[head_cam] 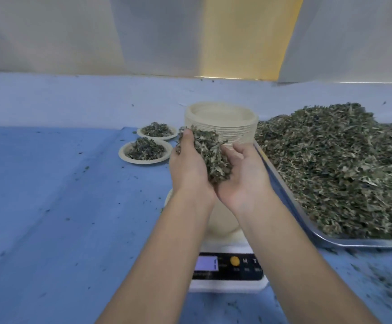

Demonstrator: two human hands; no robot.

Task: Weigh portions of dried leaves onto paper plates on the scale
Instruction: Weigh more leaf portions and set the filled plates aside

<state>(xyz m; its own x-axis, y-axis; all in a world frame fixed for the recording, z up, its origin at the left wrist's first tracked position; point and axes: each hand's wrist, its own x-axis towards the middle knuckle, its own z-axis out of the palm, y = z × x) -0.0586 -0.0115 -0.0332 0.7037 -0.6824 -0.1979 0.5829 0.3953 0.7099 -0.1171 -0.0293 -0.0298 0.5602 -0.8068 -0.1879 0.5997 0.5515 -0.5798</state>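
Note:
Both my hands are cupped together above the scale, carrying a clump of dried leaves [210, 156] between them. My left hand [189, 168] curls round the clump's left side, my right hand [243, 176] cradles it from the right with the palm up. Below my wrists a bare paper plate [221, 224] lies on the white digital scale [227, 268], mostly hidden by my forearms. The scale's display is lit but unreadable.
A tall stack of paper plates [221, 123] stands behind my hands. Two filled plates [144, 150] [157, 131] sit to its left on the blue table cover. A metal tray [326, 238] heaped with dried leaves [337, 169] fills the right side. Leaf crumbs dot the cover.

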